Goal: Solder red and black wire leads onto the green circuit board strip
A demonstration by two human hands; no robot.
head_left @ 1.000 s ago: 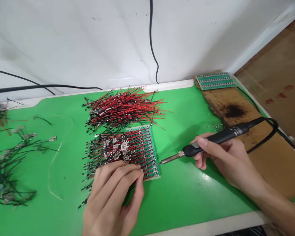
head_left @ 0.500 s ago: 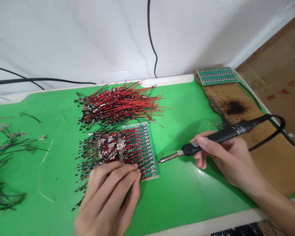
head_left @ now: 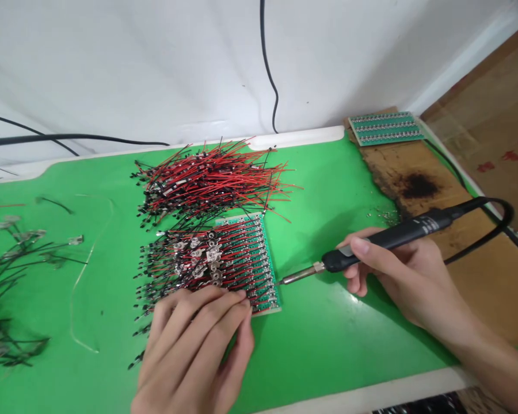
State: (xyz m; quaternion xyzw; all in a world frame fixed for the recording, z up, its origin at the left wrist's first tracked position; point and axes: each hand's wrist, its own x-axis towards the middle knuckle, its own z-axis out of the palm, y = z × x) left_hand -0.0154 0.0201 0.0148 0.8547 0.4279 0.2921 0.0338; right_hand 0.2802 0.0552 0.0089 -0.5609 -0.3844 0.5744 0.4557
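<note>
Left hand [head_left: 190, 351]: fingers flat on the wired green circuit board [head_left: 270, 287], pressing, not gripping
Right hand [head_left: 406, 282]: clenched round a soldering iron [head_left: 382, 244] – tip just off the board's right edge
Board spot: middle of the green mat [head_left: 328, 339]
Just above: loose heap of red-and-black wires [head_left: 211, 181]
Upper right: more boards [head_left: 386, 127]

The soldering iron handle [head_left: 388, 238] is matt plastic, the bench mat [head_left: 328, 333] glossy.

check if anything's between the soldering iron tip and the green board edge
Nothing visible: the tip of the soldering iron in the right hand sits right by the edge of the green circuit board, with no wires across that gap. The left hand lies on the wires further left.
</note>
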